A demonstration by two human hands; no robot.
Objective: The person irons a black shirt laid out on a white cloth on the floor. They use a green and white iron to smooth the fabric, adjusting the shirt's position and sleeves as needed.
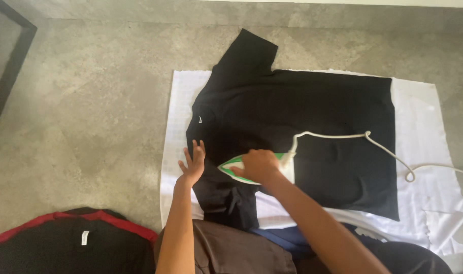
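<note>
The right hand [259, 165] is clamped around the handle of a green-and-white iron [241, 170], whose nose points toward nine o'clock and whose long axis runs nine to three. The left hand [192, 163], fingers spread flat, presses the black shirt [302, 127] just beside that nose, at the shirt's nine o'clock edge. The shirt lies across a white cloth [424, 152], with the cord [373, 142] trailing toward three o'clock.

The shirt [302, 127] is black. The iron [244, 170] is green and white, its cord [389, 152] white. The cloth [424, 152] is white. The floor [89, 111] is mottled grey. Another garment [64, 238] is black with red trim.
</note>
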